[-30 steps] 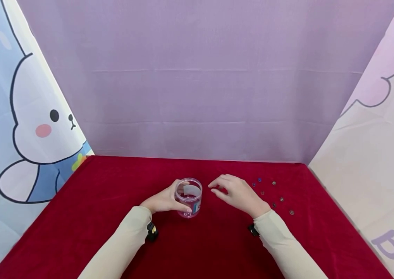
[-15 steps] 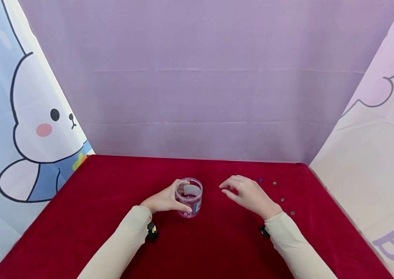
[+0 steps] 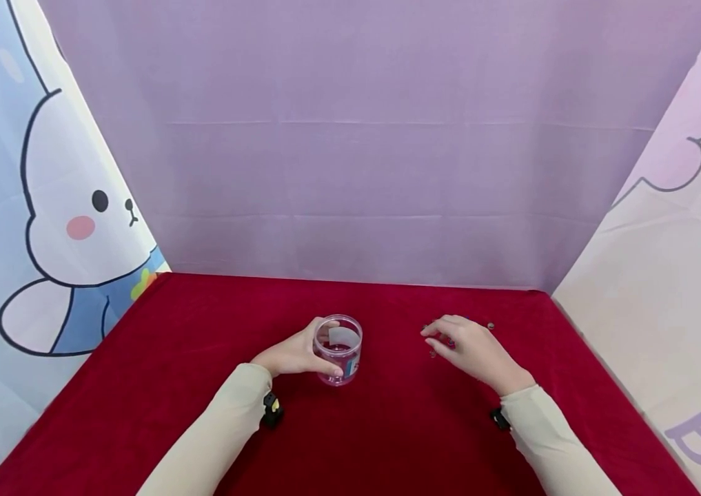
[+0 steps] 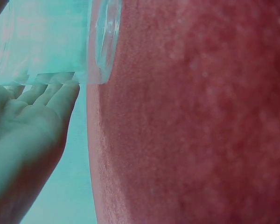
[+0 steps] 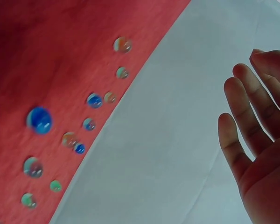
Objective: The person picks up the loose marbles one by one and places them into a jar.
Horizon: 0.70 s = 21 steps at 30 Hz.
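Note:
In the head view my left hand (image 3: 293, 353) holds a clear plastic jar (image 3: 339, 350), thumb across the near side and fingers round the far side. The jar stands upright on the red cloth with its open top up. In the left wrist view the fingers lie against the wall of the jar (image 4: 46, 42). To the right, my right hand (image 3: 477, 353) hovers over the cloth near some small glass marbles (image 3: 490, 326), partly hiding them. The right wrist view shows the hand (image 5: 270, 172) with loosely bent fingers and nothing in them. Several marbles (image 5: 39, 120), blue, green and swirled clear, lie scattered there.
Red cloth (image 3: 232, 310) covers the table. A purple curtain (image 3: 350, 172) hangs behind its far edge. Printed drapes stand at both sides, a cartoon drape (image 3: 58, 227) on the left and a pale drape (image 3: 685, 289) on the right.
My right hand has moved right, away from the jar and over the marbles, which it now partly covers. The left hand and the jar have stayed in place.

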Motion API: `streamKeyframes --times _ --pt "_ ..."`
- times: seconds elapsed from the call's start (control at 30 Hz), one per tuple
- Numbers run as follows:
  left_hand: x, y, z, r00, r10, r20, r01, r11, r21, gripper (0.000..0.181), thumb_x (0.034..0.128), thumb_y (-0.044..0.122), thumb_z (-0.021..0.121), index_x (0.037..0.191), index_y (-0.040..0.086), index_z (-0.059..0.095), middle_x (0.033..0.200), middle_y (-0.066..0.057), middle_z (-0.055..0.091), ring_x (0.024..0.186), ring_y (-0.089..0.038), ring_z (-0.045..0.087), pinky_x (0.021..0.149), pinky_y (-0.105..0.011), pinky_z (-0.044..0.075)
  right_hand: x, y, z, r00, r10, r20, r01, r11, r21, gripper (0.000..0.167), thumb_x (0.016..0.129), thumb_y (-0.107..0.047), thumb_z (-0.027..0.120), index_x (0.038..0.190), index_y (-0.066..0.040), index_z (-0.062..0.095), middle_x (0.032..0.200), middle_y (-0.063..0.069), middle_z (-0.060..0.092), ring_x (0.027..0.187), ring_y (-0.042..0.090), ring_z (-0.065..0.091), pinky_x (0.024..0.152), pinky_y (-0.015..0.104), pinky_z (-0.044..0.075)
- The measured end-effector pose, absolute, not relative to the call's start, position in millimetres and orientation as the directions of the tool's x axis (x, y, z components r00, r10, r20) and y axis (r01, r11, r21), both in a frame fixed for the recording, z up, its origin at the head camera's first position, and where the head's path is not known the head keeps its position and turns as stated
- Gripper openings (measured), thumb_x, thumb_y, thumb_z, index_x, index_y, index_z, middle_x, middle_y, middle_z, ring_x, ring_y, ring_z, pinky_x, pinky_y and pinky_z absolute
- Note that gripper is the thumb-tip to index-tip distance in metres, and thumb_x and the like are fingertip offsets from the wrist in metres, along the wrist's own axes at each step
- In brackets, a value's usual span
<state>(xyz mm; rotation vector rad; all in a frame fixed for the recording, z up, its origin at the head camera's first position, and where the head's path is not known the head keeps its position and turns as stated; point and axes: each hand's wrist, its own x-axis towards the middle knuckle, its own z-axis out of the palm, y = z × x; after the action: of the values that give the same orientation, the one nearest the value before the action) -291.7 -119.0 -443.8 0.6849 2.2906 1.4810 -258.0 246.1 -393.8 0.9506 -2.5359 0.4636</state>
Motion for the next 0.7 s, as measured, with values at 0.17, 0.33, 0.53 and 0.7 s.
streamKeyframes --times 0.17,0.33,0.53,0.7 --pt "-293 -119 -444 -0.831 0.556 -0.015 0.216 0.347 0.913 0.091 0.0781 0.029 0.088 0.147 0.016 0.03 0.138 -0.003 0.05 0.129 -0.022 0.044 0.1 -0.046 0.047 -254 258 -395 -0.725 -0.525 0.445 -0.647 0.741 -0.18 0.021 0.085 -0.012 0.081 0.105 -0.016 0.074 0.102 -0.006 0.069 0.091 0.016 0.065 0.075 0.032 0.056" --pt "-292 -119 -444 -0.832 0.554 -0.015 0.214 0.347 0.913 0.091 0.0781 0.029 0.087 0.147 0.016 0.03 0.138 -0.003 0.05 0.129 -0.022 0.044 0.1 -0.046 0.047 -251 270 -400 -0.736 -0.505 0.451 -0.624 0.765 -0.16 0.02 0.085 -0.011 0.081 0.103 -0.018 0.074 0.098 -0.009 0.068 0.089 0.013 0.064 0.076 0.037 0.056" --pt "-291 -119 -443 -0.83 0.558 -0.018 0.21 0.343 0.916 0.091 0.0781 0.028 0.087 0.148 0.016 0.03 0.138 -0.003 0.049 0.129 -0.022 0.044 0.101 -0.045 0.047 -246 285 -404 -0.765 -0.486 0.422 -0.6 0.775 -0.197 0.02 0.085 -0.009 0.08 0.102 -0.017 0.075 0.1 -0.008 0.07 0.094 0.015 0.066 0.091 0.047 0.052" --pt "-291 -119 -443 -0.83 0.557 -0.019 0.212 0.347 0.914 0.092 0.0777 0.028 0.088 0.148 0.016 0.03 0.138 -0.003 0.05 0.129 -0.022 0.044 0.101 -0.045 0.046 -243 294 -406 -0.778 -0.472 0.415 -0.584 0.786 -0.201 0.021 0.084 -0.009 0.081 0.102 -0.018 0.075 0.1 -0.009 0.069 0.09 0.012 0.066 0.08 0.038 0.056"
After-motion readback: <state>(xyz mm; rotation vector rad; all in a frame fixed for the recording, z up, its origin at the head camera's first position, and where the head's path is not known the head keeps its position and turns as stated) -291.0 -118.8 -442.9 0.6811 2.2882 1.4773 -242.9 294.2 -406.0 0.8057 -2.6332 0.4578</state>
